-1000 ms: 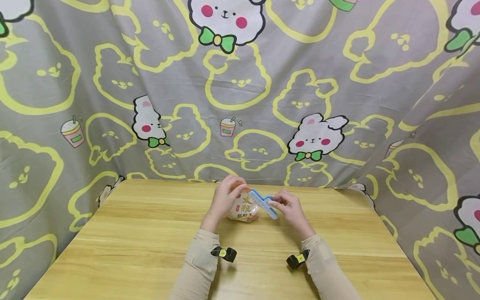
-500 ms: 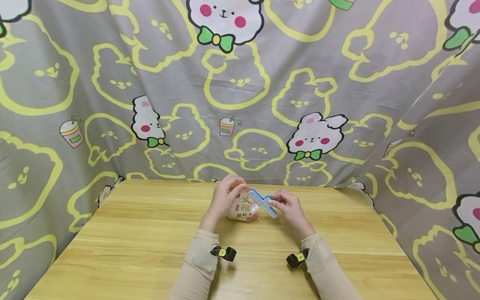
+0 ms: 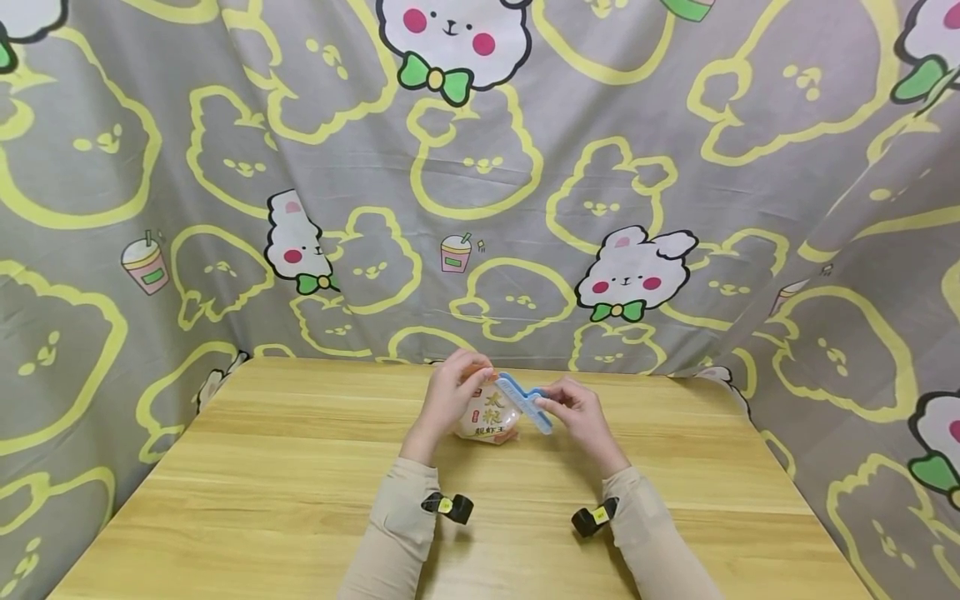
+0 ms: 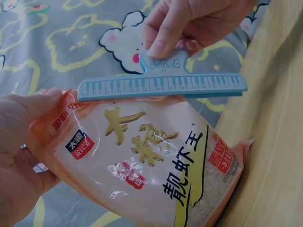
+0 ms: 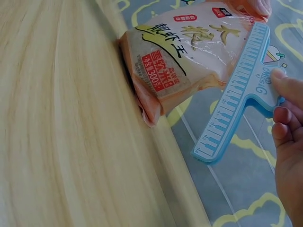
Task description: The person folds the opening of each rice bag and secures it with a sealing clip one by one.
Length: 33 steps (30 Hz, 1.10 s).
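A small bag of rice (image 4: 128, 156), pale with orange edges and gold and black lettering, stands tilted on the table. My left hand (image 3: 448, 393) holds its upper left corner, thumb in front. In my right hand (image 3: 577, 414) a light blue bag clip (image 4: 161, 86) with a piano-key print is pinched by its handle between thumb and fingers. In the left wrist view the clip's long edge lies along the top of the bag. Toward the right, the clip (image 5: 232, 99) sticks out past the bag's side. How far its jaws stand apart cannot be told.
The wood-grain table (image 3: 300, 500) spreads around both arms. Behind it and at the sides hangs a grey curtain (image 3: 510, 192) with yellow outlines and white cartoon animals. A black wrist camera (image 3: 450, 507) sits on the left sleeve, another wrist camera (image 3: 594, 518) on the right.
The right hand and the clip have shifted very slightly up and left against the bag's top. The left hand and the bag stay in place.
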Motion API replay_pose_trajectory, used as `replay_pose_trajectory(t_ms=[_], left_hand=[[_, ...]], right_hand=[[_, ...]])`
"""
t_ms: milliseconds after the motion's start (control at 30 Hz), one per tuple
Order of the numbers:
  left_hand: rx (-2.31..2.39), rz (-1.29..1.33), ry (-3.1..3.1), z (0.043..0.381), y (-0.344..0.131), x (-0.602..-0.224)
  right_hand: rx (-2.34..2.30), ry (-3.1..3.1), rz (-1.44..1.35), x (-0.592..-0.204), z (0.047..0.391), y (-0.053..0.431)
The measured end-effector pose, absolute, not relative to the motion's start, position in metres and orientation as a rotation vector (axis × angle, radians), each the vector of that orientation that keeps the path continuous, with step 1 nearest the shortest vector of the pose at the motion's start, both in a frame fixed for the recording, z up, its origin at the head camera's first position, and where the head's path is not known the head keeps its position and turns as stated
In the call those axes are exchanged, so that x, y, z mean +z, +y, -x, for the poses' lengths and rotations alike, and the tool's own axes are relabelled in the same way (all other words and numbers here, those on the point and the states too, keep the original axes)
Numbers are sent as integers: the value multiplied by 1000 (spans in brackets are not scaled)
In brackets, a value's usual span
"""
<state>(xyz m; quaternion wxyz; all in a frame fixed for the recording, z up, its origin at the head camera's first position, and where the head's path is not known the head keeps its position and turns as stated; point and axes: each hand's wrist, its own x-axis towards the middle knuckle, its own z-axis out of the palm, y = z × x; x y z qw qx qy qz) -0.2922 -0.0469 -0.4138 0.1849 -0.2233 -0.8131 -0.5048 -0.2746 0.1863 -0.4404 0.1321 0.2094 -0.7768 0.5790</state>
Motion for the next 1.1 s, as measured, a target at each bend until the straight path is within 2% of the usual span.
replay_pose_trajectory(t_ms=[1100], left_hand=[[-1281,690,-2292,290,-46,-414]], right_hand=[[1711,-2169,-575,-442,273,175]])
